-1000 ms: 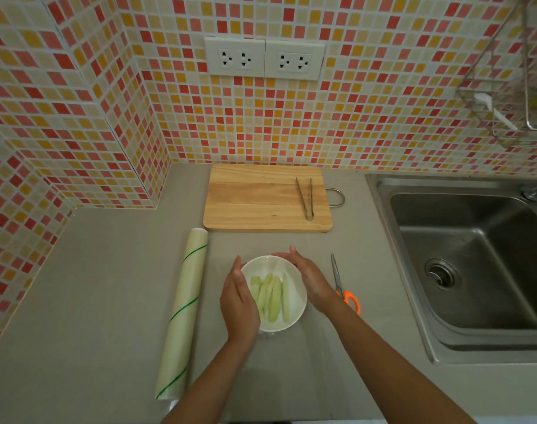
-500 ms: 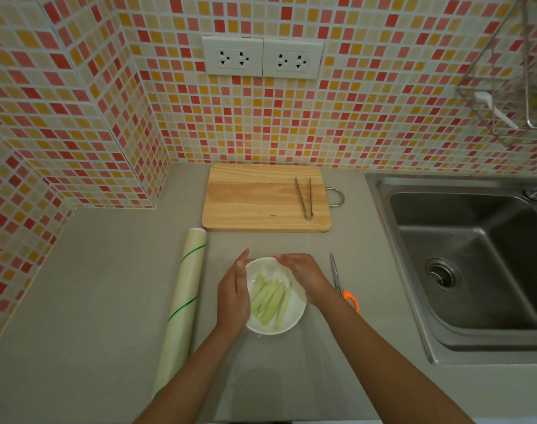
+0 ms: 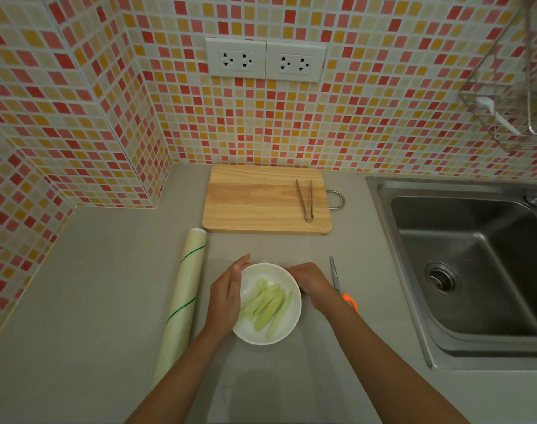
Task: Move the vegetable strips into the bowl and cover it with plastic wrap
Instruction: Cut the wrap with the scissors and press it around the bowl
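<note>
From my head camera, the only view I have: my left hand (image 3: 226, 296) lies flat against the left side of the white bowl (image 3: 287, 327), fingers straight and together, pressing inward. A second ago it sat lower on that side; it has slid up toward the far rim. My right hand (image 3: 311, 286) has come off the right side and now curls over the far-right rim, fingers bent down onto the edge (whether they pinch film there I cannot tell, since the wrap is nearly invisible).

The vegetable strips (image 3: 265, 304) are all in the bowl, pale green and lying roughly parallel. They have turned since a second ago, so I judge I am rotating the bowl while smoothing the plastic wrap down its wall. A faint sheet of wrap (image 3: 255, 390) shows on the counter around and in front of the bowl. The transfer looks done and the covering is under way.

The wrap roll (image 3: 184, 296) lies well left of the bowl, scissors (image 3: 340, 286) just right of my right hand, tongs (image 3: 305, 200) on the cutting board (image 3: 255, 200) beyond.

No brand or writing is readable; the roll carries only green lines.
</note>
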{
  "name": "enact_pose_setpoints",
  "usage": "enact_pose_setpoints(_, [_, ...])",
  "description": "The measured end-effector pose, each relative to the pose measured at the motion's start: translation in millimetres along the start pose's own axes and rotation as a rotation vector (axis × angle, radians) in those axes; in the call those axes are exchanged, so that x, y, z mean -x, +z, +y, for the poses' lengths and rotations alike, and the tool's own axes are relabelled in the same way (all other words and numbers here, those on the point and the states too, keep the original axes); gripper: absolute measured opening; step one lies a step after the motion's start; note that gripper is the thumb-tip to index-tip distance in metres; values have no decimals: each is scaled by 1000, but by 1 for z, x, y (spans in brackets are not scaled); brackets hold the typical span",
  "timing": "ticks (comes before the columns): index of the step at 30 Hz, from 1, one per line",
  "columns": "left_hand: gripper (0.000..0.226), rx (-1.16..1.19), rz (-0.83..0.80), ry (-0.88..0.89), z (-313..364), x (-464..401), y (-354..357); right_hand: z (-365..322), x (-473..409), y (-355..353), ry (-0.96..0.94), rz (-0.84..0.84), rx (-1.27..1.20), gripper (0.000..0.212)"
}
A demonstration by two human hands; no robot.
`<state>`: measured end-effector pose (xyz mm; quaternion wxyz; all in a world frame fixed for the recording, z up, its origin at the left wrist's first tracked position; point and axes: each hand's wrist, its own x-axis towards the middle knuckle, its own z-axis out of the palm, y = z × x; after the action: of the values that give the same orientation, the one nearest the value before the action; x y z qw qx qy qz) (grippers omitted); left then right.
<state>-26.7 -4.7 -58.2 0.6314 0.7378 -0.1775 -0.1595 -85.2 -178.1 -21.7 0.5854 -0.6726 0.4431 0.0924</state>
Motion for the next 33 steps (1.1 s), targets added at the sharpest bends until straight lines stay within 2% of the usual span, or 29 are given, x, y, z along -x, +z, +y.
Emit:
enact_pose_setpoints(4, [41,7,-5,12,2,2,0,-2,0,1,-68,-64,63,40])
enact_pose_setpoints(8, [41,9,-6,25,2,6,-2,-7,7,3,-139,-97,-131,30])
enact_pose_setpoints(10, [39,2,-18,35,4,7,-2,-10,10,7,-215,-177,-184,42])
enact_pose_setpoints(12, [35,-8,-43,42,5,7,-2,-11,15,9,-282,-305,-132,50])
enact_pose_setpoints(14, [36,-1,-64,14,6,5,-3,-8,18,9,-272,-371,-81,54])
enact_pose_setpoints(17, [39,-32,-101,-10,5,3,-2,2,17,7,-217,-413,-141,58])
enact_pose_setpoints(21, [39,-95,-125,5,7,-1,2,10,15,5,-207,-360,-194,53])
enact_pose_setpoints(27, [41,-198,201,140,15,-24,-7,27,17,12,-246,-193,-367,35])
enact_pose_setpoints(29, [37,-116,330,101,22,-28,-11,31,18,15,-265,-114,-417,33])
enact_pose_setpoints(33, [42,204,587,-95,17,8,-8,32,14,8,-259,19,-472,36])
